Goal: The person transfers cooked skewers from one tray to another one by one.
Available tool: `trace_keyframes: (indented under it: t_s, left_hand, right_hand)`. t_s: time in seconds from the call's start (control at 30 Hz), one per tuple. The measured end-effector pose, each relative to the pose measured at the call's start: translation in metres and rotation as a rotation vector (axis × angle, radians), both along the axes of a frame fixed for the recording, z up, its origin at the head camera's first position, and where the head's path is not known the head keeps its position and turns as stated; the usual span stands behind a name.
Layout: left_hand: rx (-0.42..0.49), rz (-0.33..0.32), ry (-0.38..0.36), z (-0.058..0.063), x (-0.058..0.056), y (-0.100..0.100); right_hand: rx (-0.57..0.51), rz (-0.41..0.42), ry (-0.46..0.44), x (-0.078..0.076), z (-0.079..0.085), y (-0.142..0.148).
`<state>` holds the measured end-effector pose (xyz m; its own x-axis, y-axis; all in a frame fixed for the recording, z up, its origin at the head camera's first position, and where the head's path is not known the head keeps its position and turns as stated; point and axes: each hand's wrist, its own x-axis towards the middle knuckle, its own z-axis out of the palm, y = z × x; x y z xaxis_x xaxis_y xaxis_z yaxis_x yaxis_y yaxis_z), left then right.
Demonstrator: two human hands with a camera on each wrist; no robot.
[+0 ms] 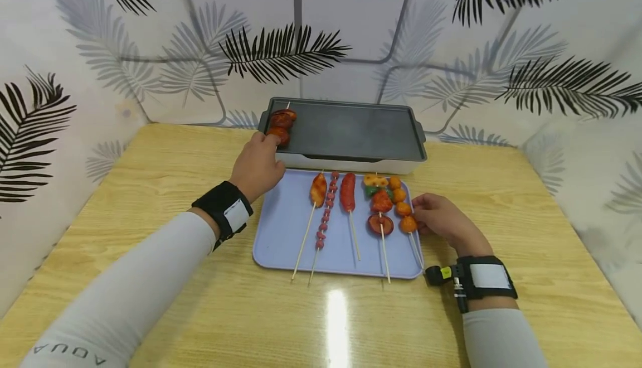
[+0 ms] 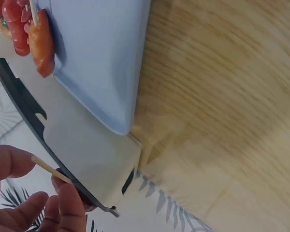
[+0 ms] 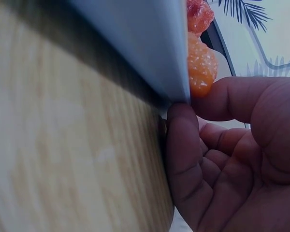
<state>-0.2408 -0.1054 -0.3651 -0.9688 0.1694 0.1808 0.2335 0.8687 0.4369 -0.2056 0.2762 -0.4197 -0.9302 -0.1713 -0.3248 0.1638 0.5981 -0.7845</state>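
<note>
At the left end of the dark griddle plate [image 1: 351, 128] lies a skewer of browned, reddish pieces [image 1: 282, 125]. My left hand [image 1: 257, 167] is over its near end; fingertips touch the lowest piece. In the left wrist view the skewer's bare stick [image 2: 50, 169] crosses the gap between thumb and bent fingers [image 2: 70, 205], which stand apart. My right hand [image 1: 443, 220] pinches the right rim of the pale blue tray [image 1: 286, 223], thumb above and index finger below. Beside the thumb lies a skewer of orange balls [image 1: 403, 209].
On the tray also lie a mixed skewer [image 1: 381, 201], a red sausage skewer [image 1: 348, 192], a thin skewer of small pink pieces [image 1: 326, 212] and an orange-brown skewer [image 1: 318, 190]. The griddle's white base [image 1: 346, 163] stands behind the tray. A leaf-patterned curtain [image 1: 346, 28] hangs at the back.
</note>
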Motion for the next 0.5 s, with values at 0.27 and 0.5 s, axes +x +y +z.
trace_keyframes:
  t_s: [0.27,0.5]
  left_hand:
    - [-0.036,0.026,-0.014,-0.006,-0.006,-0.003]
    - [-0.068,0.007,0.015,-0.009,-0.008,-0.012]
  right_hand:
    - [-0.009,-0.002,-0.002,0.002,0.0,0.002]
    - [-0.014,0.001,-0.004,0.0,0.0,0.0]
